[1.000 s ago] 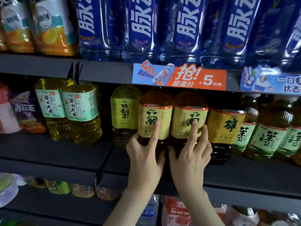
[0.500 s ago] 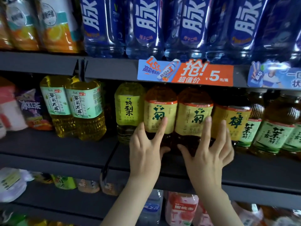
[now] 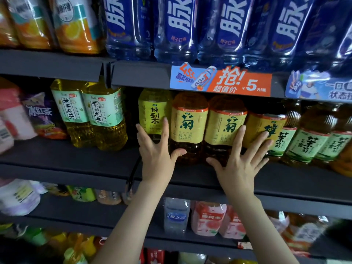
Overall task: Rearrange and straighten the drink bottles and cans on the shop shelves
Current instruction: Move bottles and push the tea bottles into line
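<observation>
Our left hand is spread wide with straight fingers. They lie against the left side of the left chrysanthemum tea bottle and over the pear drink bottle, and the thumb touches the tea bottle's base. Our right hand is also splayed flat, holding nothing. Its fingers rest across the right chrysanthemum tea bottle and the yellow-labelled dark bottle just beside it. Both tea bottles stand upright, touching each other, near the front of the middle shelf. To the right stand green-labelled tea bottles, and to the left pale-labelled yellow bottles. Above hang an orange price tag and blue bottles.
</observation>
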Available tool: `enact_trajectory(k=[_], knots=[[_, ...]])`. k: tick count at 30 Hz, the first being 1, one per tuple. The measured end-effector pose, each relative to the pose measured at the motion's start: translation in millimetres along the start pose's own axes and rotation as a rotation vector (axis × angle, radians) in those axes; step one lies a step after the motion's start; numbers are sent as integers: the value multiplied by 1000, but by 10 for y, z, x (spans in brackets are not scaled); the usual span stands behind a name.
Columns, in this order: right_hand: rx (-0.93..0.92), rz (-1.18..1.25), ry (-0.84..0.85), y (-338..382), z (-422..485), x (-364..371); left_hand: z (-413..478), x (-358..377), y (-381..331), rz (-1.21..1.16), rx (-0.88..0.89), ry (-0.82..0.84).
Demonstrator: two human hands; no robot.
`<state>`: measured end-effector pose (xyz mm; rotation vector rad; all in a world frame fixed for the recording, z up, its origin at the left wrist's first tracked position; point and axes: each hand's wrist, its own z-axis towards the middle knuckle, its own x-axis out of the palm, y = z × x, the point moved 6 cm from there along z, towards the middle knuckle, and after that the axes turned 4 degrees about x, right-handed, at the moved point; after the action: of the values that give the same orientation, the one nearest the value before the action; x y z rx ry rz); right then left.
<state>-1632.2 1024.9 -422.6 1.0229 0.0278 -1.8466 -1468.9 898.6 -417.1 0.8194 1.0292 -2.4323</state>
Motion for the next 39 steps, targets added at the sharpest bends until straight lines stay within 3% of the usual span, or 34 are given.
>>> enact_trajectory(k=[3,7,13,15,17,19,21,26,32,39], knots=[[-57,51,43,-21,-25,-113,-6,-11,-41,6,-45,36],[-73,113,55,-207,-192,-414,-258,-49,-273,130,-3,-57],[-159,180,25,-663,-1225,-477,-1495,238,-461,18,65,-174],[-72,216,52,-889,-1567,-233,-1863,451,-284,-61,29,-188],[141,256,149,-1114,-1799,89,-2065,677,-39,-103,-73,-176],[330,319,311,-1237,-1982,461,-2141,926,219,-108,-175,-100],[397,374,391,-1187,-2081,730,-2138,1129,420,-115,-214,-17],[585,444,246,-954,-2131,1045,-2017,1383,575,-114,-153,70],[549,389,83,-736,-2019,1249,-1956,1409,592,-178,-126,78],[523,319,95,-687,-1998,1272,-1954,1396,610,-137,-64,-14]])
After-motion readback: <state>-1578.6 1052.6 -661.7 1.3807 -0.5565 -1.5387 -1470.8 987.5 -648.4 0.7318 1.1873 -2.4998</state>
